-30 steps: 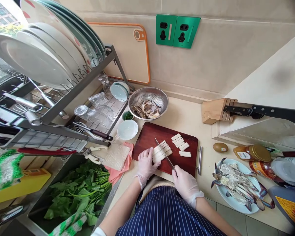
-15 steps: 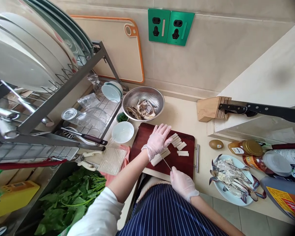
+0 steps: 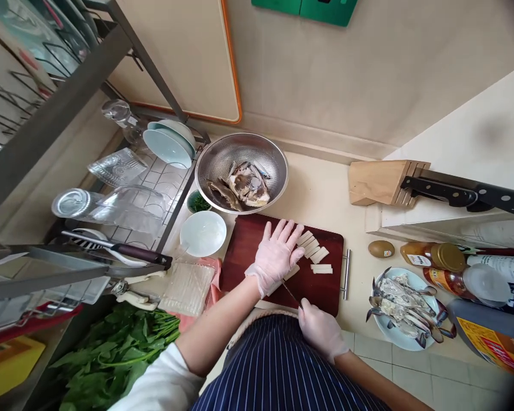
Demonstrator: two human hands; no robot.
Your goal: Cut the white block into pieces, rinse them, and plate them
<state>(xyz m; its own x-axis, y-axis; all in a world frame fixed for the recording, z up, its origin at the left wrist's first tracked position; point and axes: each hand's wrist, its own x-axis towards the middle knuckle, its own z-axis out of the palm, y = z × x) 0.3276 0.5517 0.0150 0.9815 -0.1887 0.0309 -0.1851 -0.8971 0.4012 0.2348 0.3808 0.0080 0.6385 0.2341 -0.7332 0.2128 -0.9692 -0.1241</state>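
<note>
A dark red cutting board (image 3: pixel 332 291) lies on the counter. My left hand (image 3: pixel 275 254), in a clear glove, is spread flat over its middle, above pale pieces partly hidden under the palm. My right hand (image 3: pixel 321 330), also gloved, is closed round a knife (image 3: pixel 292 294) at the board's front edge. The blade points up and left, and its tip is hidden near my left palm. Several cut pale strips (image 3: pixel 310 245) lie to the right of my left hand, with one short piece (image 3: pixel 322 268) apart from them.
Behind the board stands a metal colander (image 3: pixel 278 171) with crab parts. A white bowl (image 3: pixel 203 233), tofu-like package (image 3: pixel 186 288) and dish rack (image 3: pixel 154 94) are at left. Right are a knife block (image 3: pixel 381 181), kiwi (image 3: pixel 381 248), crab plate (image 3: pixel 385 331) and jars (image 3: pixel 432 256).
The view has tilted down and moved closer to the counter. My left hand's fingers are spread wider over the board, and more of the pale pieces beneath it are covered.
</note>
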